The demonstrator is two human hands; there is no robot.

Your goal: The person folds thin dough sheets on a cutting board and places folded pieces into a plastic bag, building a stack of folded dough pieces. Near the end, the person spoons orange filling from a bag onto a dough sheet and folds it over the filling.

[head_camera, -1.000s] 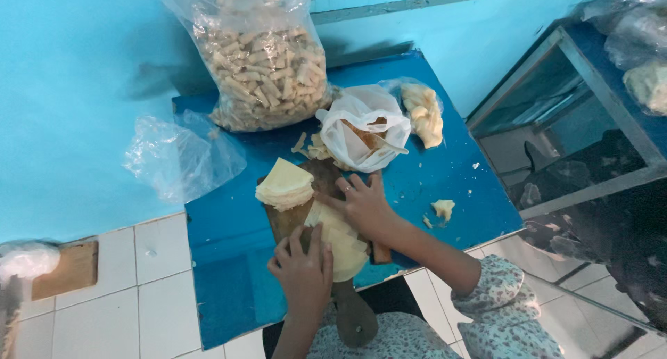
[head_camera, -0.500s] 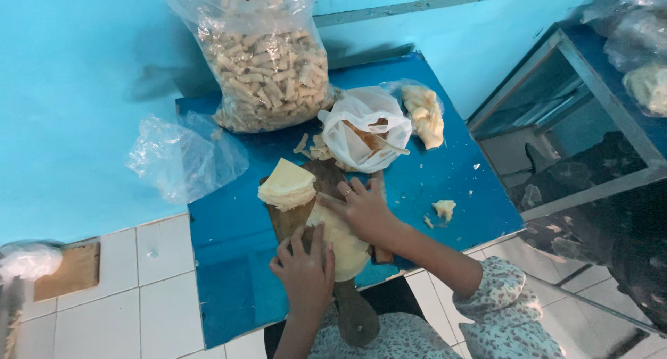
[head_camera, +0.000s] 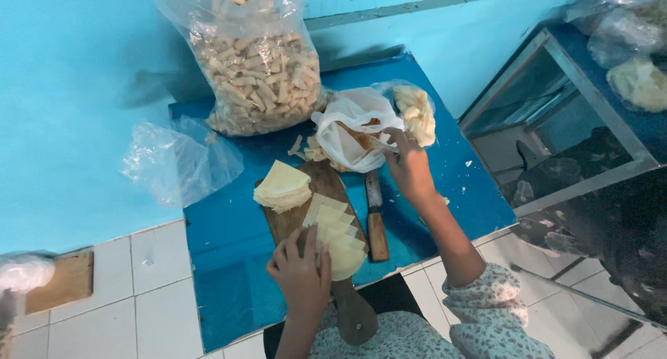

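Note:
A wooden cutting board lies on a blue table. On it sit a stack of pale thin sheets and a fanned row of the same sheets. My left hand rests on the near end of the fanned row, fingers spread. My right hand reaches up to a white plastic bag and pinches its rim. A knife with a wooden handle lies on the table between the board and my right arm.
A large clear bag of pale sticks stands at the back of the table. An empty clear bag hangs off the left edge. A lump of pale dough lies right of the white bag. A metal-framed glass cabinet stands at right.
My right hand has left the sheets on the board and moved up and right to the white bag. The knife and the fanned sheets now show. My left hand has stayed by the sheets.

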